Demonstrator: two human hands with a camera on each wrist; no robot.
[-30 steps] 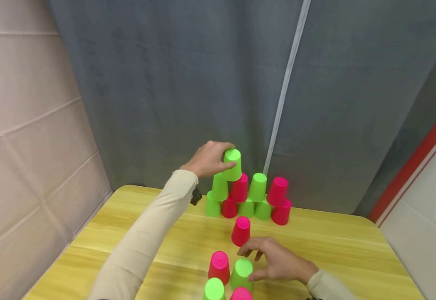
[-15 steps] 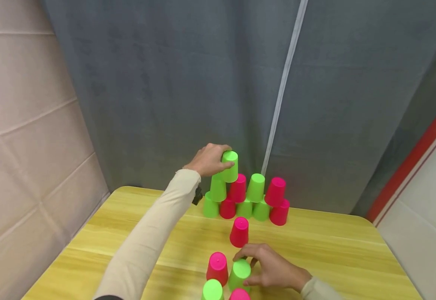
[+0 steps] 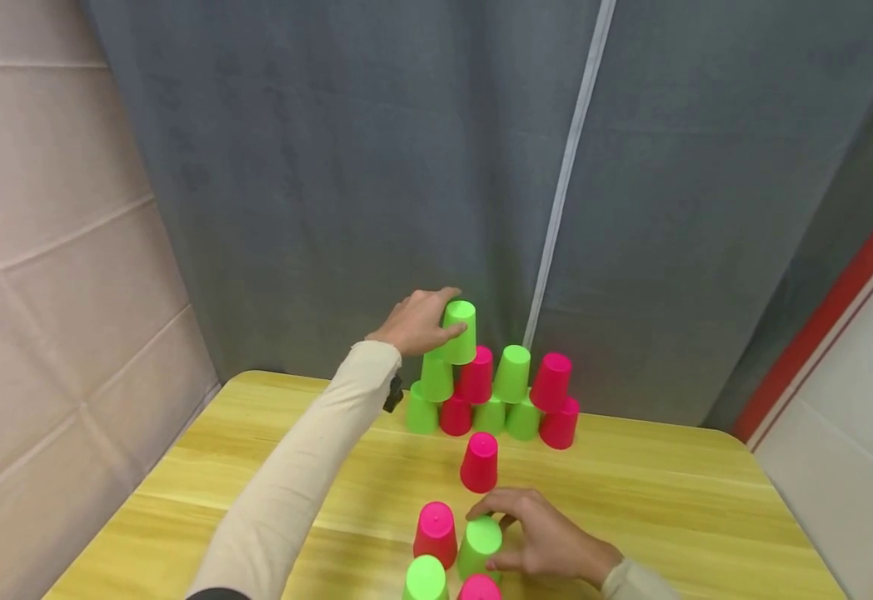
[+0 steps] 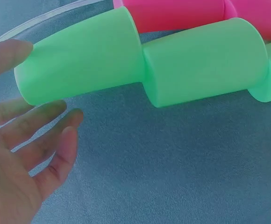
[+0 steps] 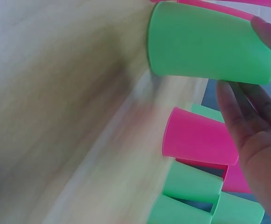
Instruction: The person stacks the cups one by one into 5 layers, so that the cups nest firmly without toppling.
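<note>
Up top, the left hand (image 3: pixel 416 322) is touching the smooth, tapered green plastic cup (image 3: pixel 460 332) crowning the pyramid's left side with relaxed fingers, while the right hand (image 3: pixel 546 540) is grasping another inverted green plastic cup (image 3: pixel 481 546) on the glossy wooden table (image 3: pixel 676 500).

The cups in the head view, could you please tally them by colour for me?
Green cups: 8
Pink cups: 7
Total: 15
</note>
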